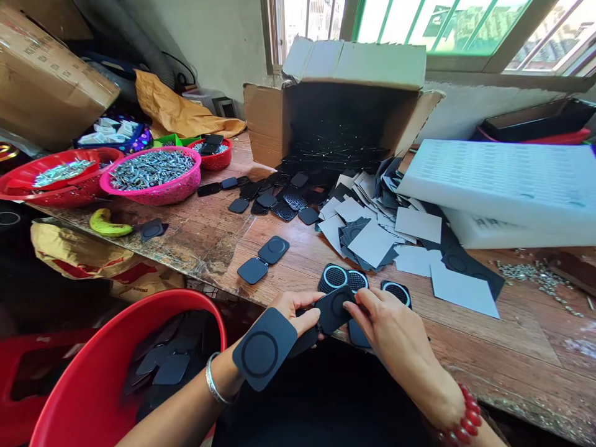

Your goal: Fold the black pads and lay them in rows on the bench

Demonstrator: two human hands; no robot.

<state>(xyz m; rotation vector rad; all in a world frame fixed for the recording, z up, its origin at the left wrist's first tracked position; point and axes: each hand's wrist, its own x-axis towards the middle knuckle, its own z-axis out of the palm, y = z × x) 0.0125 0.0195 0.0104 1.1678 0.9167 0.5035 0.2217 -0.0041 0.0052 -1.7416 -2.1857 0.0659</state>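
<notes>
Both my hands hold a black hinged folding charger pad over the table's front edge. My left hand pinches its left side, thumb on top. The fingers of my right hand press on its right part, which has a faint ring. On the back of my left wrist lies a dark square sheet with a ring mark. Just beyond my hands sit black square pieces with white rings and mesh, and another such piece. An unfolded two-panel pad rests further left.
A pile of grey and dark square sheets lies beyond my hands, before an open cardboard box. White foam trays stand right. A pink basket of metal pins is at left, near a banana. A red tub holds dark pads.
</notes>
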